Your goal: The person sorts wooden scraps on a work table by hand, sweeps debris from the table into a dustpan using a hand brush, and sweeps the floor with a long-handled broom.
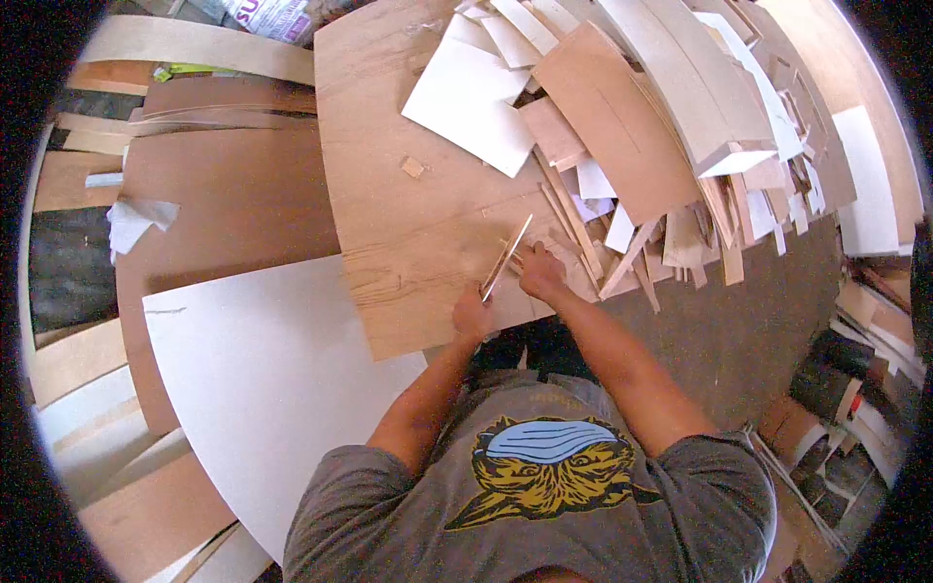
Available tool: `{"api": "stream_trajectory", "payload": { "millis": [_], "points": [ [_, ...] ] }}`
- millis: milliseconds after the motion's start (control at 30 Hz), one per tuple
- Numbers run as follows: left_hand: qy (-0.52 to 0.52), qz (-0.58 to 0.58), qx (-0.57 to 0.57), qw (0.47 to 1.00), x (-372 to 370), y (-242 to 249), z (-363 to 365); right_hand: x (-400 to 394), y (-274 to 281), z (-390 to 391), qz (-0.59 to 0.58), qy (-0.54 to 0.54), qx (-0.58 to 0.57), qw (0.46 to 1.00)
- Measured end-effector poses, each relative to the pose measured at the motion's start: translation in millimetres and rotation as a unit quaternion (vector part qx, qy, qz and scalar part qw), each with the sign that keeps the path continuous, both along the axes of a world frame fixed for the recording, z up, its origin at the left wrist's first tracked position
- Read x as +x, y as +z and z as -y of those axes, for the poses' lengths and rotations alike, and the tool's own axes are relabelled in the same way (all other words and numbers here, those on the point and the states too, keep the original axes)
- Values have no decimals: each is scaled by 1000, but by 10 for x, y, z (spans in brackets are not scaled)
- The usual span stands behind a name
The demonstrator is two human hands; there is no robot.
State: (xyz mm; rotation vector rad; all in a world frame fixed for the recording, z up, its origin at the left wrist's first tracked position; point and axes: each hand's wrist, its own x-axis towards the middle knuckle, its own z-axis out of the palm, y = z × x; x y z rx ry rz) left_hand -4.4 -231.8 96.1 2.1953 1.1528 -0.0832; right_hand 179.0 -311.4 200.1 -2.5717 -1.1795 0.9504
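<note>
My left hand (473, 313) is closed around the lower end of a thin, narrow board piece (506, 258) with a pale edge. The piece is tilted, its far end pointing up and to the right above the plywood sheet (408, 223). Just to the right of it, my right hand (542, 272) has its fingers curled in toward the piece. What those fingers hold, if anything, is too small to make out. A small wood block (413, 167) lies on the plywood beyond my left hand.
Offcuts and strips are heaped on the right, including a brown panel (622, 126) and a long pale board (685, 83). A white panel (471, 102) lies at the back. On the left are a large white sheet (262, 360) and a brown sheet (228, 204).
</note>
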Motion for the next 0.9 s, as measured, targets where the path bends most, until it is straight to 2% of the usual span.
{"api": "stream_trajectory", "payload": {
  "millis": [67,100,167,267,367,467,567,667,767,833,900],
  "points": [
    [44,7,-24,999,76,40,34,102,193,82,20,45,15,999],
    [87,34,-38,995,106,220,55,144,223,117,29,51,25,998],
    [167,91,-67,980,277,680,75,258,-23,144,44,-5,54,998],
    [230,307,-33,923,346,92,-42,385,-347,257,63,-99,84,989],
    [230,303,-136,915,524,195,-391,503,-258,307,67,-126,11,990],
    [291,301,-155,895,766,259,-667,504,-492,360,76,-140,2,987],
    [353,279,-233,862,957,156,-1052,427,-531,287,83,-181,-27,980],
    [378,345,-270,816,1032,-177,-1458,455,-531,258,93,-166,-42,981],
    [423,290,-223,829,1102,-386,-1989,540,-419,210,65,-125,-37,989],
    [362,189,-63,911,1169,-370,-2309,562,-182,141,62,-91,-37,993],
    [278,84,99,952,1274,-280,-2573,561,-123,136,73,-66,-32,995]
  ]
}}
